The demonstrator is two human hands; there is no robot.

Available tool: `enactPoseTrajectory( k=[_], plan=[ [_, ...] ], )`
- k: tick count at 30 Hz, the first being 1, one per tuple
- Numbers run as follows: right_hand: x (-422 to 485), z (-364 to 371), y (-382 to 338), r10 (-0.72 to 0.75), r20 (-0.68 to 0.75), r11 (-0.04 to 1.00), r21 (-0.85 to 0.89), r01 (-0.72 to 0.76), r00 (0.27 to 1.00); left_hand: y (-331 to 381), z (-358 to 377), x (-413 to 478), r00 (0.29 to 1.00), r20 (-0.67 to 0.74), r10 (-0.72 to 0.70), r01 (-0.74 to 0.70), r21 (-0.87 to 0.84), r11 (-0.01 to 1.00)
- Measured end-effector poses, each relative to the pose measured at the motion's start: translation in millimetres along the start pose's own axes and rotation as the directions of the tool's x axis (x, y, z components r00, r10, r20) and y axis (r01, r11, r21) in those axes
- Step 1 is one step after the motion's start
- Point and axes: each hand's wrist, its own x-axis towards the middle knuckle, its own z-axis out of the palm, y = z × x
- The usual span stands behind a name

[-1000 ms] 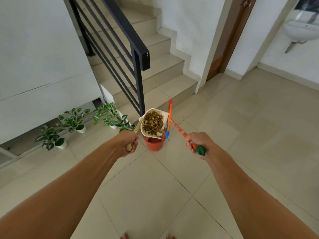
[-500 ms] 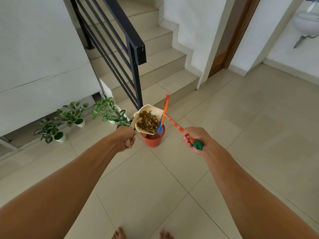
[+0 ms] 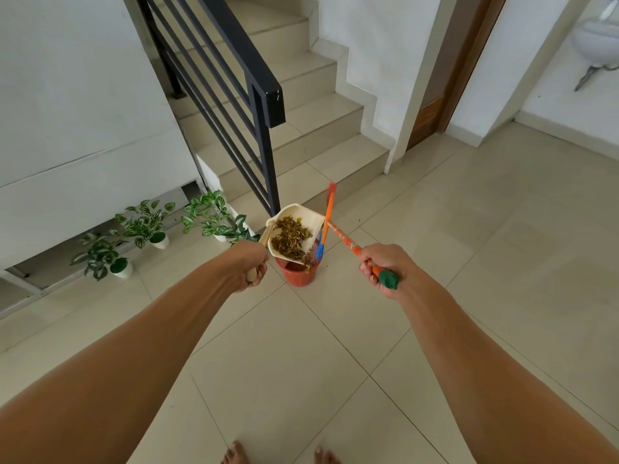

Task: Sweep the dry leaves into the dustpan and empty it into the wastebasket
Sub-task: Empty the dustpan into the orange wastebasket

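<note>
A cream dustpan (image 3: 306, 216) full of dry brown leaves (image 3: 290, 238) hangs tilted over a small red-orange wastebasket (image 3: 299, 273) on the tiled floor. My left hand (image 3: 249, 265) grips the dustpan's handle just left of the basket. My right hand (image 3: 385, 267) holds the orange broom stick (image 3: 342, 238) by its green end cap. The broom's orange and blue head (image 3: 327, 216) stands just right of the dustpan, above the basket's rim. Some leaves sit at the pan's lower lip, over the basket.
Three potted green plants (image 3: 147, 222) line the white wall on the left. A black stair railing (image 3: 248, 95) and tiled steps (image 3: 321, 142) rise behind the basket. A wooden door frame (image 3: 435, 105) and a wall sink (image 3: 596, 38) are at the right. My bare toes (image 3: 234, 453) show at the bottom.
The dustpan has tipped further toward the basket and the leaves have slid toward its lower lip. Both hands stay in nearly the same place; my view has shifted slightly.
</note>
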Motion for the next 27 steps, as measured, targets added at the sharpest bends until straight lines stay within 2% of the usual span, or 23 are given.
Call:
enactPoseTrajectory(
  k=[27],
  plan=[
    [5,10,8,-0.032,-0.006,0.999,0.010,0.032,0.999,-14,25,-3,0.997,-0.066,0.041,-0.033,0.115,0.993]
  ],
)
